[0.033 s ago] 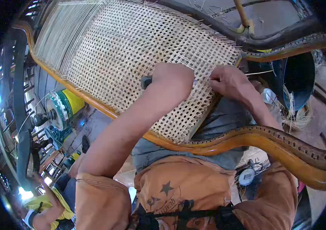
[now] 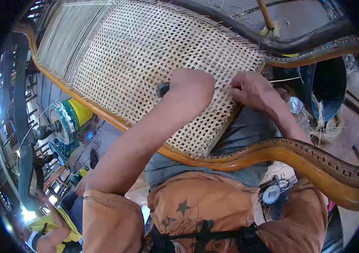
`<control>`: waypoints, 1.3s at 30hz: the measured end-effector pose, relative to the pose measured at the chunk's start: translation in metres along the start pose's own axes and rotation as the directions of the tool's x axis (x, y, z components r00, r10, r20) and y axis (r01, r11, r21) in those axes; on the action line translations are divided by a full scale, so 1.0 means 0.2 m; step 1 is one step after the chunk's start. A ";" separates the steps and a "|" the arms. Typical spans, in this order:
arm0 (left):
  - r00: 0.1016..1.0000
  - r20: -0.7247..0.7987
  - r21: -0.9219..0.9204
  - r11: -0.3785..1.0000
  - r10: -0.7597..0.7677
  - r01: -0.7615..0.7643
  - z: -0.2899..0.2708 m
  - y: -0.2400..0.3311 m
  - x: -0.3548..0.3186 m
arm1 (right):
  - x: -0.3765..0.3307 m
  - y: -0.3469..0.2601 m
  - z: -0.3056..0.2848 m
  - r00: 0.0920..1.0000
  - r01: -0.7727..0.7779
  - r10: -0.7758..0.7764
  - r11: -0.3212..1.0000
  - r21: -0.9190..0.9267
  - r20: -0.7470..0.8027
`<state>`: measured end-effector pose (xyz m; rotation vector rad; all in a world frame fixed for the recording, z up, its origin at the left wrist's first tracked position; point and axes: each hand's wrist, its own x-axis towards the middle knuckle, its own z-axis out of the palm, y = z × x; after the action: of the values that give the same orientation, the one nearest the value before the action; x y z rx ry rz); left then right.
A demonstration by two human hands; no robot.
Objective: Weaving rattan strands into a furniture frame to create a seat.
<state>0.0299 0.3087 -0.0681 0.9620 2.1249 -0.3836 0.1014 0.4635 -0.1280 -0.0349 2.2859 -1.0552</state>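
A woven cane panel (image 2: 124,63) spans a curved, varnished wooden frame (image 2: 99,110) across my lap. Over its right part my left hand (image 2: 193,84) is closed around a dark-handled tool (image 2: 162,89), whose butt sticks out left of the fist. A thin shaft shows between my hands, pointing right. Close to the panel's right edge, my right hand (image 2: 251,86) is pinched shut, its fingertips near the shaft's end. What sits between those fingertips is too small to make out. Toward the far left, the weave gives way to parallel cane strands (image 2: 76,36).
A dark bucket (image 2: 329,88) stands at the right, beside loose cane strands (image 2: 327,133). The frame's drilled curved rail (image 2: 297,154) crosses in front of me. At left are a yellow and green container (image 2: 78,114) and a person in yellow (image 2: 57,225).
My left fist has shifted very slightly right, and the tool's butt has turned a little with it. My right hand stays in place.
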 end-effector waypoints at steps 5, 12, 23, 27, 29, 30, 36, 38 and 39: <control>0.995 0.043 0.017 0.996 0.088 -0.089 -0.04 0.06 0.09 | -0.01 -0.01 -0.01 0.997 -0.050 0.052 0.998 0.024 -0.055; 0.987 -0.047 0.009 0.988 0.153 -0.153 0.08 0.03 0.13 | 0.04 0.04 0.04 1.000 0.020 -0.022 0.989 -0.149 -0.009; 0.995 -0.096 -0.151 0.989 -0.014 -0.001 0.09 -0.10 -0.03 | 0.02 0.03 0.09 0.925 0.273 -0.348 0.889 -0.367 -0.155; 0.993 -0.049 -0.172 0.980 -0.107 0.097 0.12 -0.17 -0.14 | 0.06 0.03 0.09 0.953 0.245 -0.292 0.902 -0.356 -0.084; 0.982 -0.084 -0.170 0.974 -0.169 0.153 0.14 -0.21 -0.17 | 0.08 0.02 0.10 0.955 0.229 -0.277 0.915 -0.331 -0.105; 0.982 -0.115 -0.160 0.978 -0.151 0.131 0.10 -0.18 -0.19 | 0.09 0.03 0.10 0.932 0.290 -0.320 0.939 -0.184 -0.169; 0.985 -0.168 -0.135 0.990 -0.051 0.028 0.01 -0.13 -0.18 | 0.07 -0.07 0.08 0.988 0.135 -0.152 0.934 0.331 0.026; 0.995 -0.101 -0.109 0.994 -0.013 0.002 0.06 -0.13 -0.13 | 0.07 -0.07 0.05 0.999 -0.002 0.001 1.000 0.025 0.039; 0.995 -0.100 -0.114 0.994 -0.008 -0.004 0.06 -0.11 -0.10 | 0.07 -0.04 0.06 0.999 -0.008 0.007 1.000 0.023 0.042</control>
<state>0.0274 0.2773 -0.0625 0.9305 2.2129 -0.2163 0.0951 0.4457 -0.1350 -0.0387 2.2348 -1.0671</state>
